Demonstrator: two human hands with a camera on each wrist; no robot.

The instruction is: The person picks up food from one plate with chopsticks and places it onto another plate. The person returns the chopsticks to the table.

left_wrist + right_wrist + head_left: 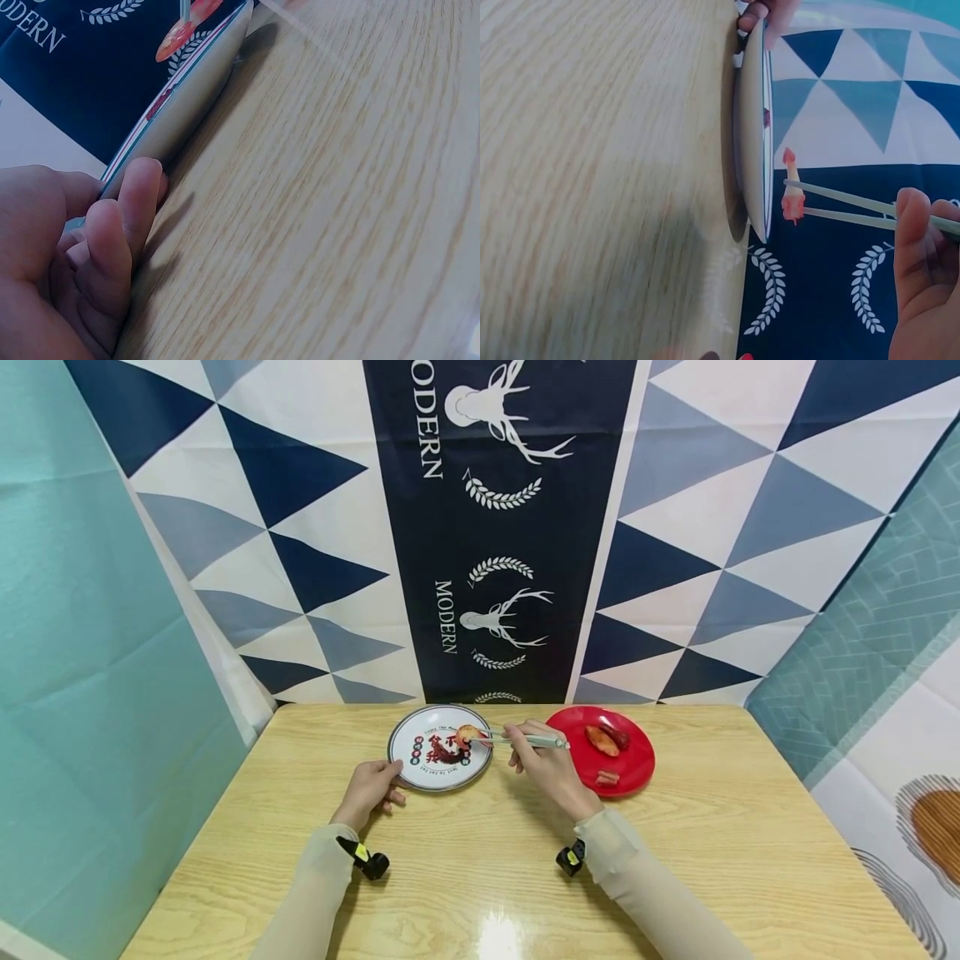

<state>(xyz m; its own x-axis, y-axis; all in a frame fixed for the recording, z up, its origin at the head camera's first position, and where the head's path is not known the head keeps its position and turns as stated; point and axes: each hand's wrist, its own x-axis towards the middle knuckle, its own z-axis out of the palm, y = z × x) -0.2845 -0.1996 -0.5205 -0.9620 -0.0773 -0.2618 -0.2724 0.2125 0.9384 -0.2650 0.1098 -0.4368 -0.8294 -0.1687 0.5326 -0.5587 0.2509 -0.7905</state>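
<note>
My left hand point(369, 789) pinches the near left rim of a white plate point(407, 767), thumb on top and fingertips point(141, 187) beneath. The plate carries printed characters and a dark rim line. My right hand point(551, 772) grips a pair of pale green chopsticks point(546, 741). Between their tips hangs an orange-red, shrimp-like piece point(793, 196), held above the plate and apart from it in the right wrist view. Beneath the piece lies a dark reddish curved shape point(447, 755); I cannot tell whether it is food or print.
At the right, a red plate point(637, 768) holds an orange-brown piece point(602, 741), a dark red piece point(618, 737) and small pinkish pieces point(607, 777). Both plates stand near the back edge of the wooden table point(465, 868). A patterned cloth point(502, 535) hangs behind.
</note>
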